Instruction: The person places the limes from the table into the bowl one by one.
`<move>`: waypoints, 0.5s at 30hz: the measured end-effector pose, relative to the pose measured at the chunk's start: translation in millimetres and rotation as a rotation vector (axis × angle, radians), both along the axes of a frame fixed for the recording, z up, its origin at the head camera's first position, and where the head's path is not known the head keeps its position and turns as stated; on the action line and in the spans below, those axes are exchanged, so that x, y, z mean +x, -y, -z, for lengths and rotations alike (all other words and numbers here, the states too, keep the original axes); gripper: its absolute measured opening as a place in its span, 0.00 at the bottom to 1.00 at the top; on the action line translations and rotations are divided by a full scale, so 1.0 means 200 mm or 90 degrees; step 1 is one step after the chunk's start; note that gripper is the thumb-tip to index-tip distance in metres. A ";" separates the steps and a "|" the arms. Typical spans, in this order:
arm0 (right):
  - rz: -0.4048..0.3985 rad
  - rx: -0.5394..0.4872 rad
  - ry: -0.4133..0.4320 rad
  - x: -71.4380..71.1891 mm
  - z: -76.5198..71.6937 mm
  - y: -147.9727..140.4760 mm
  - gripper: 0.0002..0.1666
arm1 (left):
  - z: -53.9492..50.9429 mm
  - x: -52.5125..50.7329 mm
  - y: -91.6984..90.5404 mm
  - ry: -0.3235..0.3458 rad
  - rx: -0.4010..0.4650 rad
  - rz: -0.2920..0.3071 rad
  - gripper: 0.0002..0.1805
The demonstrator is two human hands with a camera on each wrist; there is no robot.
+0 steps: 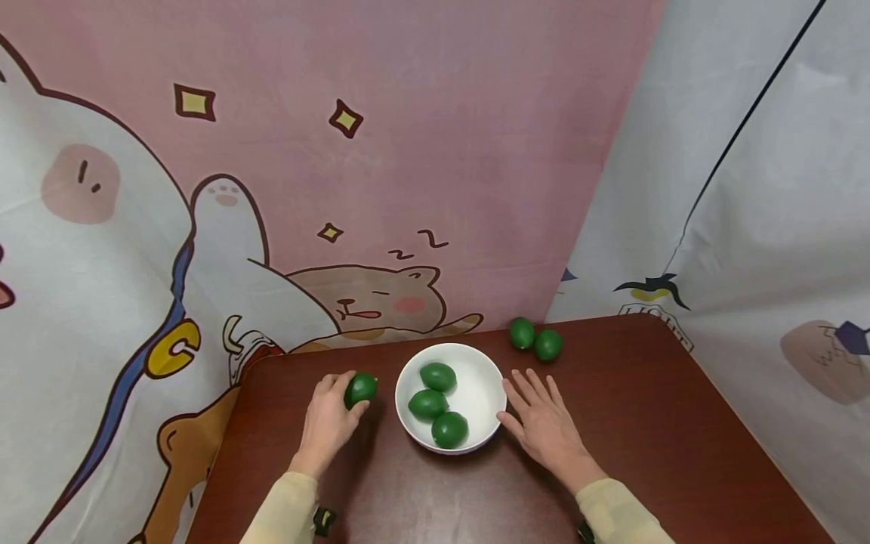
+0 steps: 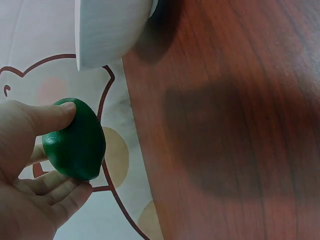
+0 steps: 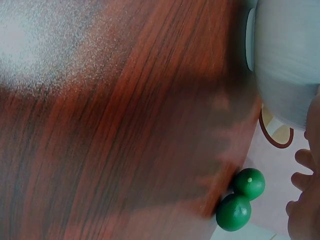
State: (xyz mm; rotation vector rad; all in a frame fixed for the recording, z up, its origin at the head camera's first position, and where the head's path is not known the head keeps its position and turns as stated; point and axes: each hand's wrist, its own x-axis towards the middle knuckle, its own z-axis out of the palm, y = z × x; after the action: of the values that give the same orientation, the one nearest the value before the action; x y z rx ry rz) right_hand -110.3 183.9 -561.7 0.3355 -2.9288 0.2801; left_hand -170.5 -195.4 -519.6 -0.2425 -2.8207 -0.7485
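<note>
We see two hands well apart over a brown table (image 1: 680, 438), one on each side of a white bowl (image 1: 484, 393). The left hand (image 1: 329, 419) is clamped on a green lime (image 1: 359, 389), thumb on one side and fingers on the other. That lime is left of the bowl, outside its rim, and the left wrist view shows us its pointed end. There we also see a broad shadow (image 2: 215, 140) on the wood, apart from the lime, which looks raised off the table.

The right hand (image 1: 549, 432) holds nothing; its fingers are spread and reach toward the right side of the bowl. Its thumb and forefinger come right up to the rim, though we cannot tell for certain whether they touch it.

Inside the bowl we count three more limes (image 1: 428, 406), lying close together along its left half, with the bare white inside showing to their right. Two other limes (image 1: 547, 345) lie side by side near the far edge of the table, beyond the right hand's fingertips.

Both arms wear pale yellow sleeves (image 1: 282, 510), and we notice a small dark device (image 1: 324, 521) at the left wrist. Behind the table we see a pink cloth (image 1: 510, 151) with drawn animals and little yellow stars (image 1: 347, 119), and a whitish cloth (image 1: 761, 196) on the right
</note>
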 end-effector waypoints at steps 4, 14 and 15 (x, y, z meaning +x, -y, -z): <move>-0.001 -0.001 -0.004 0.00 0.00 0.00 0.39 | -0.02 0.00 -0.02 -0.002 0.003 0.003 0.34; 0.003 0.000 -0.002 0.00 0.01 0.00 0.39 | -0.05 -0.01 -0.06 -0.025 0.009 0.028 0.33; 0.003 0.000 -0.002 0.00 0.01 0.00 0.39 | -0.06 -0.01 -0.07 -0.025 0.009 0.029 0.33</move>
State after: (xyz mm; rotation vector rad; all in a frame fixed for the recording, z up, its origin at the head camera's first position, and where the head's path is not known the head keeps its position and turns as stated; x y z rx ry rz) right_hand -110.8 184.0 -563.5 0.3281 -2.9252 0.2794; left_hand -172.9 -182.1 -508.2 -0.3170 -2.7813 -0.7639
